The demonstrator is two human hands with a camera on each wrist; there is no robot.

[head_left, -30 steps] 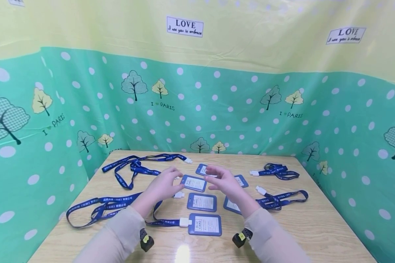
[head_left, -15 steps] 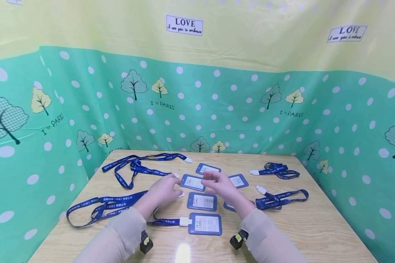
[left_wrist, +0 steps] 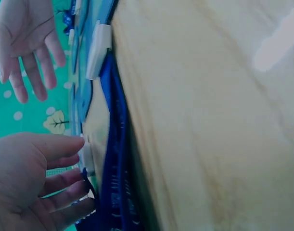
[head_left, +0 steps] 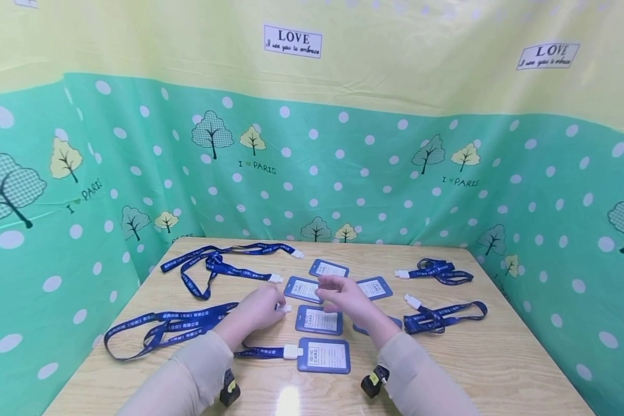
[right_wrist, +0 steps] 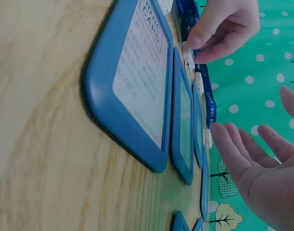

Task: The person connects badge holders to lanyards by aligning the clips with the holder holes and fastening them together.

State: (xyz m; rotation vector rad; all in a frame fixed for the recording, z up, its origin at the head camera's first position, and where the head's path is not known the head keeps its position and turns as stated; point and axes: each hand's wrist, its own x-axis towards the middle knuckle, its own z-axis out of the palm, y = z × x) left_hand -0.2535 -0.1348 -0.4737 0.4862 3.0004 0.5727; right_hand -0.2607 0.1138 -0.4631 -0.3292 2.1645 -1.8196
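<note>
In the head view my left hand (head_left: 260,307) reaches down to the white clip (head_left: 286,309) of a blue lanyard (head_left: 187,325) on the left. Its thumb and fingertips are right at this clip, the fingers loosely bent, as the left wrist view shows. My right hand (head_left: 345,297) hovers over the blue badge holders with relaxed, spread fingers and holds nothing. Close to it lie one badge holder (head_left: 303,289) and, nearer to me, another badge holder (head_left: 319,319). The front badge holder (head_left: 325,355) has a lanyard's white clip (head_left: 293,351) at its left end.
More badge holders lie at the back (head_left: 329,267) and right (head_left: 374,288), one partly under my right forearm. Blue lanyards rest at the back left (head_left: 234,270) and on the right (head_left: 444,316). A patterned curtain (head_left: 338,173) surrounds the wooden table (head_left: 447,370).
My left hand has moved down and slightly nearer to me, from beside the upper badge holder to the white clip. My right hand has drifted slightly left and nearer.
</note>
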